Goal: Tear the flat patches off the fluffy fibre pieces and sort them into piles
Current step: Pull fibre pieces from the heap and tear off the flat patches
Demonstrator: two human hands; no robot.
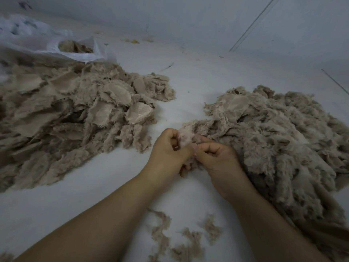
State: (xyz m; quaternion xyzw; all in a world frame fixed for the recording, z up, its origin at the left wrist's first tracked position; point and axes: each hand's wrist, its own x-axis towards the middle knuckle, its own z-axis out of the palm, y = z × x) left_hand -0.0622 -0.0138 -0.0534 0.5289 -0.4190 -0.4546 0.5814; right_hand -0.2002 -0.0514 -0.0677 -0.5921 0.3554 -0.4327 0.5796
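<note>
Beige fibre piece [186,136], fluffy and crumpled, at near-left edge of right pile [279,140]. Left pile [75,110] well apart from right pile, showing many flat woven patches [138,112] face up.

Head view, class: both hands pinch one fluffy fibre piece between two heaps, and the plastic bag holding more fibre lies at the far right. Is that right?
One detail is wrong. The head view shows the plastic bag at the far left, behind the left heap, not at the far right. The rest holds: the left hand and right hand both pinch one fluffy fibre piece between that heap and the right heap.
</note>
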